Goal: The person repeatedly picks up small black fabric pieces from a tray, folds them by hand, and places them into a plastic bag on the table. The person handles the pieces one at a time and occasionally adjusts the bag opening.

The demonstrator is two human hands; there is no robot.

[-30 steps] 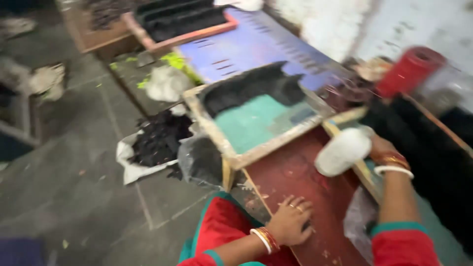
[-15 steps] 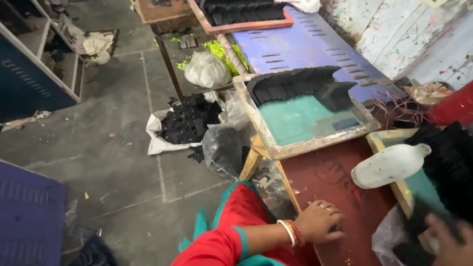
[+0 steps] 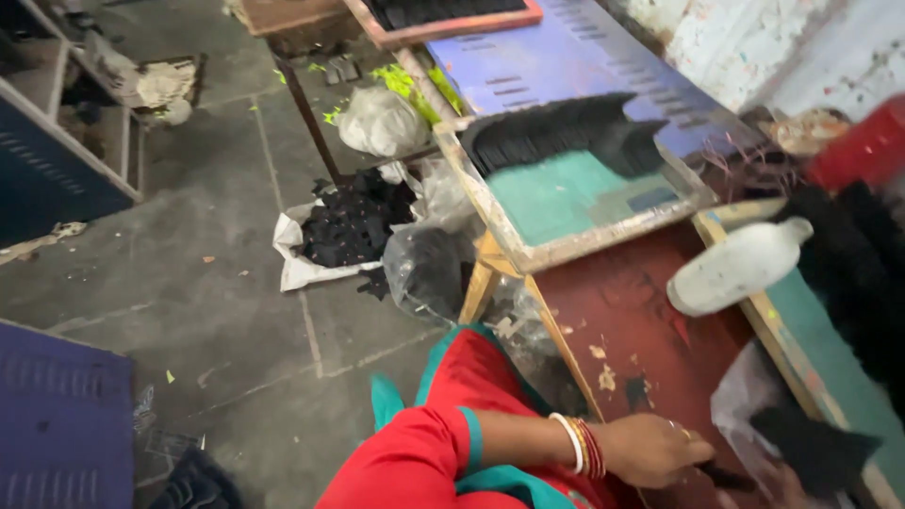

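Grey stone floor (image 3: 189, 311) fills the whole left side, and off its right edge sits the dark red surface (image 3: 650, 330), worn and chipped, which serves as the landmark here. Just beyond the red surface lies a wooden-framed tray (image 3: 566, 247) with a teal bottom and a heap of black strips along its far side, and past that tray a blue-violet slotted panel (image 3: 566, 66) stretches away toward the pale wall. On the floor left of the red surface, a white sheet (image 3: 302, 269) carries a pile of black scraps, with a dark plastic bag (image 3: 429, 269) just beside it, closer to the surface's wooden leg. Resting on the red surface's right edge, a white plastic bottle (image 3: 735, 269) lies on its side, cap pointing up and right, its body touching the wooden rail there. Down at the near end of the red surface, the left hand (image 3: 650, 451), bangles at the wrist and a ring showing, is curled together over a small black piece (image 3: 726, 478), fingers closed on it against the surface. Right of that, a clump of black strips (image 3: 815, 448) sits in a clear bag, and only a sliver of the right hand (image 3: 787, 485) shows under it, so I cannot tell how it stands.
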